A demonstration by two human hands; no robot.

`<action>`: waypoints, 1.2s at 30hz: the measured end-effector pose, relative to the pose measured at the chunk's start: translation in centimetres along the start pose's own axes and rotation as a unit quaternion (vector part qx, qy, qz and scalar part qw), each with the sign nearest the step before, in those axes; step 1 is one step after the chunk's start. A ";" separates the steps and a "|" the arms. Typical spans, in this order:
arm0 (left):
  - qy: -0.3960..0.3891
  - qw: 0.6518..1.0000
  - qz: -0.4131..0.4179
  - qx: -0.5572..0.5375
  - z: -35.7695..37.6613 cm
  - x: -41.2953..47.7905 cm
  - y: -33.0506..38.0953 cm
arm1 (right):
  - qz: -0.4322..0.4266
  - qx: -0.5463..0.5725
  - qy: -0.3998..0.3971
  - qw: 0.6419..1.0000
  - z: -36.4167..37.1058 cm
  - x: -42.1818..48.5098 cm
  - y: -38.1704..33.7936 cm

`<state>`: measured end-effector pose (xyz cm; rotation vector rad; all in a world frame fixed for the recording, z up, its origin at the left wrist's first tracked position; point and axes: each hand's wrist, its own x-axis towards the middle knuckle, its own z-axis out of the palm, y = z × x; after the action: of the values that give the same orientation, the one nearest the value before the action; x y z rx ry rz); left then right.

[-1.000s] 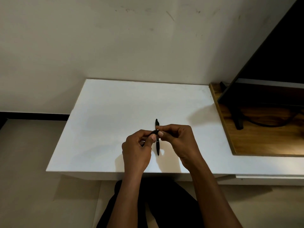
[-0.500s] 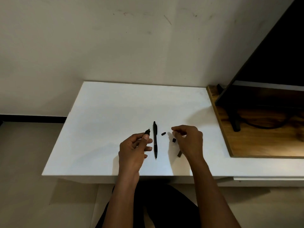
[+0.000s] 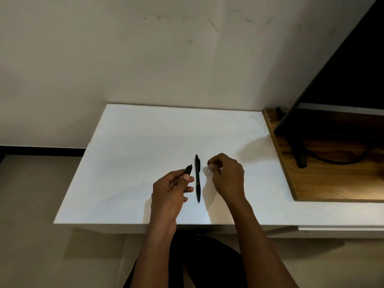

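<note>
My left hand [image 3: 172, 190] grips a short black piece [image 3: 188, 169]; my right hand [image 3: 226, 175] pinches a tiny black bit [image 3: 208, 162]. The pen [image 3: 197, 177] lies on the counter [image 3: 135, 152] between them, pointing top to bottom, nearer my left hand.

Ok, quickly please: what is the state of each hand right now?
Left hand: grips a short black pen part.
Right hand: pinches a tiny dark piece, too small to identify.
</note>
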<state>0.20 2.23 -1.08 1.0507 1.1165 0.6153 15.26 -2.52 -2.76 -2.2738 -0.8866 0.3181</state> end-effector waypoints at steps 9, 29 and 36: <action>0.003 1.000 0.010 0.020 0.2 -0.1 0.3 | 0.030 0.374 -0.134 0.917 -2.2 -0.8 -1.1; -0.019 0.997 0.030 0.073 0.2 -0.4 0.5 | 0.000 0.298 -0.133 0.945 -2.2 -1.1 -1.7; -0.036 0.998 0.017 0.046 0.3 -0.4 0.7 | 0.016 0.357 -0.104 0.928 -1.8 -1.8 -1.6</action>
<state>0.39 2.05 -0.26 1.1634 1.0739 0.5535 13.91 -3.75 -0.35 -1.5927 -0.6826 0.7708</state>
